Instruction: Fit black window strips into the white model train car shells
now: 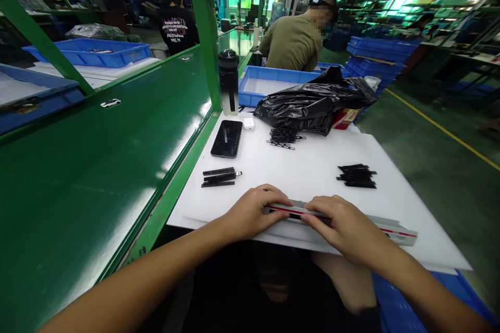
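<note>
A long grey bar with a red stripe [402, 234] lies near the front edge of the white work board [312, 166]. My left hand [255, 210] pinches its left end, thumb in front and fingers behind. My right hand [346, 223] grips it farther along, its thumb close to the left one. Between the thumbs a dark piece [295, 215] shows against the bar; its shape is mostly hidden. Black strips [219, 177] lie left of my hands, and another pile of black strips [357, 176] lies to the right. Thin black frame-like parts [284, 137] are heaped farther back.
A phone [226, 139], a white earbud case [249, 124] and a bottle [228, 83] stand along the left side. A black plastic bag [308, 104] covers the back, before a blue tray [250, 94]. A green rail [172, 187] borders the left. Two co-workers are beyond.
</note>
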Tool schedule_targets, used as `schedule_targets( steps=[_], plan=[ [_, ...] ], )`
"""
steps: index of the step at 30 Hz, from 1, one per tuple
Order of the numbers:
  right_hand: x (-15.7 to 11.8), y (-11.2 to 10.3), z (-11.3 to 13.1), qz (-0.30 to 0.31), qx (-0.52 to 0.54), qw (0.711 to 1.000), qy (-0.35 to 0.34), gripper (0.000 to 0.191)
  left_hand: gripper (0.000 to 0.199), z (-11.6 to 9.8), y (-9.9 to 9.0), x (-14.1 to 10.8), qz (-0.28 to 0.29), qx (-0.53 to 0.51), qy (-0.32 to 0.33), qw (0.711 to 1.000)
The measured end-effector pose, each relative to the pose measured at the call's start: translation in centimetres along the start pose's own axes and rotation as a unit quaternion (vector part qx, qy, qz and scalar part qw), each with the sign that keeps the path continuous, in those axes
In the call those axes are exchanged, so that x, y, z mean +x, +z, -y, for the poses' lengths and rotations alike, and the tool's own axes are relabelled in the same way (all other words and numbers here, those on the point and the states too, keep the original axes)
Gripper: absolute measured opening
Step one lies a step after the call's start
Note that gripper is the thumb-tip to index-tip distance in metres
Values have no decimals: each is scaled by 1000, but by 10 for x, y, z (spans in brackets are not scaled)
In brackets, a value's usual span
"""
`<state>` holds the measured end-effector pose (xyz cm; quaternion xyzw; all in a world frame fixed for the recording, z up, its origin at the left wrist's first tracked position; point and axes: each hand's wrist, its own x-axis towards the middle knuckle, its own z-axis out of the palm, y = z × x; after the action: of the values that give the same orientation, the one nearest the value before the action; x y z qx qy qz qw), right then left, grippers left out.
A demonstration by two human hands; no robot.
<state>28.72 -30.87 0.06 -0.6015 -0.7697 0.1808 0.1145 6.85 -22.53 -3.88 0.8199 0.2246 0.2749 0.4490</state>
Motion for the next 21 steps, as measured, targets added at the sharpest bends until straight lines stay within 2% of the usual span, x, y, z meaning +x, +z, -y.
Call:
schedule_targets(
  steps=[4,6,9,14,21],
  plan=[
    [-5,10,-5,-57,-4,998,-10,23,21,0,0,0,-6,1,-2,1000],
    [-10,16,-8,-119,-20,993,-16,24,22,0,0,0,-9,-9,-8,1000],
    [-19,24,-13,-202,-55,977,-46,36,21,0,0,0,-32,-24,-43,998],
    [-26,33,-18,-199,-94,969,-108,37,22,-2,-2,3,-65,-28,-74,995],
    [-24,38,-20,-205,-107,965,-124,31,29,2,-3,3,-59,-36,-87,994]
  ],
)
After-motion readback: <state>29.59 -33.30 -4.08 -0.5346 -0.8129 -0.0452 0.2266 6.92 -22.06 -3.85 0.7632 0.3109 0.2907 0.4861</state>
